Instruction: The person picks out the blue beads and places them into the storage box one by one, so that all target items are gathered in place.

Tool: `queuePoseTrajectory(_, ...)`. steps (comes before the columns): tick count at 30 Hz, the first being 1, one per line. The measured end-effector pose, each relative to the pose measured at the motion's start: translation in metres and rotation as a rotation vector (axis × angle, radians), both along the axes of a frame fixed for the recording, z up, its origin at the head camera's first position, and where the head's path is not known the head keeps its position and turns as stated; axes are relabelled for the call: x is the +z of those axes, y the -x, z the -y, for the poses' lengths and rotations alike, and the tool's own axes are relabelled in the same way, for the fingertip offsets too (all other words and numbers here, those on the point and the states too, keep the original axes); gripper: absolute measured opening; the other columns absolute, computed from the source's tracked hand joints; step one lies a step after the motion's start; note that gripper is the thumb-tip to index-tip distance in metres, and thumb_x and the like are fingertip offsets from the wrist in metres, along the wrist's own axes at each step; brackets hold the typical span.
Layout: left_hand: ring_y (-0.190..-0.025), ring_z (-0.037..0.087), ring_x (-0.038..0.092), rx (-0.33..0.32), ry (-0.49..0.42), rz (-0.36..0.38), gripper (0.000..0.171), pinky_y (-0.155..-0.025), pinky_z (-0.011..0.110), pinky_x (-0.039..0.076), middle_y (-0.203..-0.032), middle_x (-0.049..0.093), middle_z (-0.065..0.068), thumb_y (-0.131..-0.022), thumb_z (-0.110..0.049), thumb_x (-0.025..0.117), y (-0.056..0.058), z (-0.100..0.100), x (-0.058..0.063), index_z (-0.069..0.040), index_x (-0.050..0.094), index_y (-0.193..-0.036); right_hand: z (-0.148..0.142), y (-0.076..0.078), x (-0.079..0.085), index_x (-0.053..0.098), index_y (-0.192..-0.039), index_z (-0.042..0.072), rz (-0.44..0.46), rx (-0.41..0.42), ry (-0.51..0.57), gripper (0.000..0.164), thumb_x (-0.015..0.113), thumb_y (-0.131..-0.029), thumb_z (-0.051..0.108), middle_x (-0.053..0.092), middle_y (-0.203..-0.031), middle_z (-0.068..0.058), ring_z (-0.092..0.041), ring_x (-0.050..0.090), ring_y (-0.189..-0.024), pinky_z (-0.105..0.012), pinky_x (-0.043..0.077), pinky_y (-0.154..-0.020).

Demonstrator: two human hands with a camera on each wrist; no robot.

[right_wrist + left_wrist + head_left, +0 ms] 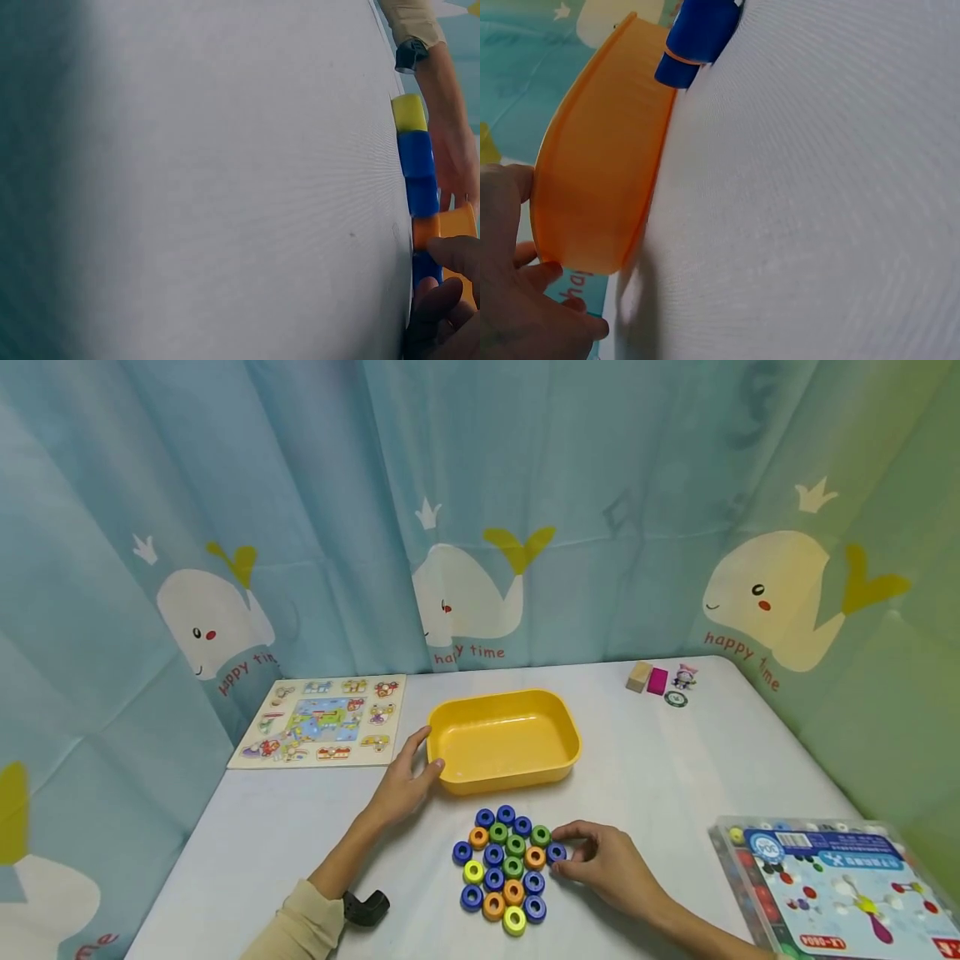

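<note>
My left hand point(403, 787) grips the left end of a shallow yellow plastic tray point(501, 778), its fingers and thumb at the rim. The left wrist view shows the tray's side wall point(600, 165) with the fingers on its end. In front of the tray lies a tight cluster of ring-shaped beads in blue, green, orange and yellow, such as a yellow bead point(514, 930). At the cluster's right edge my right hand point(611, 867) pinches a blue bead point(556, 860) between thumb and finger. Beside an orange bead point(424, 232), the right wrist view has that bead partly hidden by the fingers.
A wooden picture puzzle board point(324, 756) lies at the back left. A clear box point(855, 885) of coloured balls stands at the front right. Back right are a wooden block point(639, 677), a magenta block point(657, 681), a small figurine point(685, 676) and a round chip point(676, 699).
</note>
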State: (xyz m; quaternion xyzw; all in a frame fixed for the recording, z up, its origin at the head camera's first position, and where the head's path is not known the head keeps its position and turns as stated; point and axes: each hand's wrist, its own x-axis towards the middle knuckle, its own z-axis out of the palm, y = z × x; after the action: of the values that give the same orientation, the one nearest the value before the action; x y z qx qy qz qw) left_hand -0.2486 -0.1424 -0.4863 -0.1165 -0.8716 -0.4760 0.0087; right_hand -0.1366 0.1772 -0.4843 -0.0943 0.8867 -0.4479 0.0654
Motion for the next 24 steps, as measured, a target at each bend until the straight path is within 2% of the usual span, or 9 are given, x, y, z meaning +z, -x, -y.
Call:
queuePoseTrajectory(9,-0.136,0.020,0.021,-0.028,-0.024,0.001,0.062,-0.108,0.049,0.019,-0.150,0.023,-0.010,-0.094,-0.035,0.054,0.000,0.002,-0.002,-0.025,0.025,-0.147,0.000,0.001,-0.002,0.068,-0.099,0.023,0.005,-0.002,-0.042,0.031,0.080,-0.070,0.028,0.060,-0.064,0.010,-0.008,0.055,-0.056,-0.023,0.044,-0.056)
queuePoseTrajectory(15,-0.136,0.021,0.023,-0.037,-0.018,0.014,0.063,-0.108,0.048,0.021,-0.149,0.023,-0.012,-0.093,-0.036,0.055,0.002,0.004,-0.004,-0.028,0.024,-0.147,-0.003,0.001,0.007,0.069,-0.099,0.018,0.029,-0.009,-0.011,0.033,0.081,-0.070,0.029,0.061,-0.066,0.007,-0.010,0.056,-0.057,-0.024,0.043,-0.052)
queuePoseTrajectory(17,-0.136,0.020,0.023,-0.047,-0.015,0.011,0.063,-0.108,0.048,0.021,-0.150,0.023,-0.011,-0.093,-0.037,0.054,0.003,0.004,-0.004,-0.029,0.023,-0.147,-0.005,0.002,0.016,0.069,-0.099,0.017,0.024,-0.010,0.006,0.034,0.081,-0.070,0.030,0.062,-0.067,0.006,-0.011,0.055,-0.058,-0.024,0.042,-0.049)
queuePoseTrajectory(20,-0.136,0.019,0.022,-0.061,-0.013,0.003,0.063,-0.108,0.047,0.021,-0.150,0.022,-0.010,-0.093,-0.038,0.054,0.004,0.006,-0.004,-0.029,0.023,-0.147,-0.005,0.008,0.039,0.069,-0.100,0.020,-0.015,0.002,0.023,0.033,0.080,-0.072,0.031,0.064,-0.072,0.006,-0.013,0.056,-0.061,-0.024,0.041,-0.049)
queuePoseTrajectory(24,-0.136,0.019,0.023,-0.071,-0.019,0.001,0.064,-0.108,0.048,0.021,-0.150,0.023,-0.007,-0.092,-0.040,0.055,0.006,0.007,-0.003,-0.028,0.024,-0.147,0.003,0.027,0.076,0.069,-0.100,0.022,-0.096,0.067,0.074,0.032,0.080,-0.073,0.032,0.065,-0.082,0.005,-0.016,0.056,-0.068,-0.024,0.043,-0.051)
